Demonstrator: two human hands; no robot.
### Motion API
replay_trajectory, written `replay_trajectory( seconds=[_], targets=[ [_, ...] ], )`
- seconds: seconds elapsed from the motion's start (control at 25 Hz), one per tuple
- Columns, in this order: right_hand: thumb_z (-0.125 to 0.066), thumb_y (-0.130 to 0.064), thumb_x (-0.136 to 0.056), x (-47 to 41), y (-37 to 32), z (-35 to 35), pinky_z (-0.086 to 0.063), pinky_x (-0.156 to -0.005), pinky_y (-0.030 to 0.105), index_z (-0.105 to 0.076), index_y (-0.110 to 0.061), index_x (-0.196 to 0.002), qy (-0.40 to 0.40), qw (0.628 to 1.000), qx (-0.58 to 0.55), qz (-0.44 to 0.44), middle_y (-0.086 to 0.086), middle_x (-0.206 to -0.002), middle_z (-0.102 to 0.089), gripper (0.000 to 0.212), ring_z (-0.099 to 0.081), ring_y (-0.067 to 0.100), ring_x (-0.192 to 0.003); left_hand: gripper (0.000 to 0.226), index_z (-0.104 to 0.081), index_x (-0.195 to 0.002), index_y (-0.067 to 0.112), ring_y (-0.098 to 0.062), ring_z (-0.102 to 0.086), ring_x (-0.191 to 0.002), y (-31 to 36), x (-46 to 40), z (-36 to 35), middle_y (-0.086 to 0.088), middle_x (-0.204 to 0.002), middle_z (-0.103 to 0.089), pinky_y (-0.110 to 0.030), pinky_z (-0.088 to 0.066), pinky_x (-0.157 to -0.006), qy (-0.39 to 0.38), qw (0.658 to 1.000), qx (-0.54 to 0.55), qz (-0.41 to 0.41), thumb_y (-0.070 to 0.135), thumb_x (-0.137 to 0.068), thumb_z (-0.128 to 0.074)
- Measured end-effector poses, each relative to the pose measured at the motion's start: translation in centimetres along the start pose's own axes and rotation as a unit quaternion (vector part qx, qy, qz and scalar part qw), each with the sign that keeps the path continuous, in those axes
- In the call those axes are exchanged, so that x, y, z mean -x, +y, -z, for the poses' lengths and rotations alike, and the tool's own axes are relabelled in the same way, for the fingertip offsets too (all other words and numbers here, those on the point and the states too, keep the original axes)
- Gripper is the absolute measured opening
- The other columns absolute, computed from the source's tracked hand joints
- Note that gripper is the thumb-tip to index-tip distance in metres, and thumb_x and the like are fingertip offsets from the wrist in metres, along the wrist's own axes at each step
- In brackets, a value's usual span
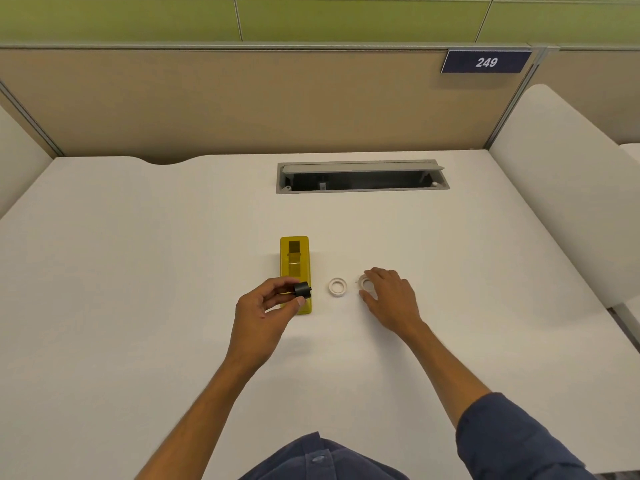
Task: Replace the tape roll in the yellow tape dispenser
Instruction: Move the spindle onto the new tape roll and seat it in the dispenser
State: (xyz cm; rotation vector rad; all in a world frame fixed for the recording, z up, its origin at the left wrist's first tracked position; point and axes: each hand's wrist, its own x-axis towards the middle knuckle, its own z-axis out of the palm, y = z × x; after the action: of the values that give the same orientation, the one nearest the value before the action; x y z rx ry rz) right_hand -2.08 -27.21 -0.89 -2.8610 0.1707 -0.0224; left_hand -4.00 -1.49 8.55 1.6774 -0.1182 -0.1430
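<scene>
I judge the swap half done. My left hand pinches the black hub over the yellow dispenser. At 3 o'clock lies one white ring; my right hand closes on another ring.

Glossy yellow plastic dispenser; matt black plastic hub; smooth matt white bench; grey metal cable tray; blue cloth sleeve.
</scene>
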Motion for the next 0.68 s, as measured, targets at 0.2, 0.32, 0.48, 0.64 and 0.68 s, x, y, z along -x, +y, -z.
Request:
replay_trajectory(
  seconds=[0.2, 0.32, 0.48, 0.64, 0.68],
  targets=[
    [-0.056, -0.043, -0.092, 0.6, -0.8, 0.9, -0.043, -0.091, 0.033, -0.051, -0.026, -0.13, 0.048, 0.988, -0.144, -0.038, -0.007, -0.132, -0.058, 0.043, -0.052, 0.018, -0.117, 0.028, -0.07, -0.1, 0.029, -0.005, -0.069, -0.094, -0.1, 0.1, 0.1, 0.016, -0.095, -0.074, -0.01, -0.051, -0.072, 0.002, 1.0, -0.002, -0.002, 0.009, -0.081, -0.071],
    [-0.06, -0.048, -0.088, 1.4, -2.6, 2.5, -0.048, -0.087, 0.03, -0.057, -0.031, -0.123, 0.085, 0.941, -0.32, -0.066, -0.015, -0.123, -0.063, 0.039, -0.058, 0.007, -0.109, 0.026, -0.07, -0.1, 0.031, -0.009, -0.069, -0.095, -0.1, 0.1, 0.0, 0.013, -0.095, -0.074, -0.016, -0.055, -0.074, 0.007, 1.0, -0.005, -0.003, 0.011, -0.083, -0.07],
    [-0.064, -0.039, -0.089, 2.9, -5.2, 4.7, -0.046, -0.069, 0.01, -0.062, -0.031, -0.115, 0.093, 0.882, -0.459, -0.056, -0.014, -0.106, -0.069, 0.027, -0.063, -0.001, -0.094, 0.021, -0.069, -0.104, 0.033, -0.014, -0.069, -0.096, 0.0, 0.1, -0.2, 0.009, -0.1, -0.074, -0.025, -0.057, -0.079, -0.001, 1.0, -0.002, -0.001, 0.022, -0.086, -0.065],
    [-0.066, -0.033, -0.089, 4.4, -7.2, 6.2, -0.048, -0.075, 0.011, -0.067, -0.03, -0.11, 0.053, 0.842, -0.536, -0.04, -0.01, -0.104, -0.072, 0.021, -0.067, 0.004, -0.095, 0.021, -0.067, -0.104, 0.039, -0.01, -0.066, -0.1, 0.2, 0.2, -0.5, 0.014, -0.103, -0.071, -0.027, -0.057, -0.081, 0.003, 0.999, -0.032, 0.0, 0.03, -0.086, -0.064],
    [-0.066, -0.033, -0.089, 4.7, -7.5, 6.4, -0.051, -0.078, 0.016, -0.067, -0.03, -0.11, 0.041, 0.835, -0.547, -0.036, -0.009, -0.105, -0.072, 0.021, -0.067, 0.006, -0.096, 0.021, -0.067, -0.105, 0.038, -0.009, -0.065, -0.1, 0.2, 0.2, -0.5, 0.015, -0.104, -0.071, -0.03, -0.057, -0.083, 0.003, 0.999, -0.035, -0.001, 0.03, -0.086, -0.064]
  ],
)
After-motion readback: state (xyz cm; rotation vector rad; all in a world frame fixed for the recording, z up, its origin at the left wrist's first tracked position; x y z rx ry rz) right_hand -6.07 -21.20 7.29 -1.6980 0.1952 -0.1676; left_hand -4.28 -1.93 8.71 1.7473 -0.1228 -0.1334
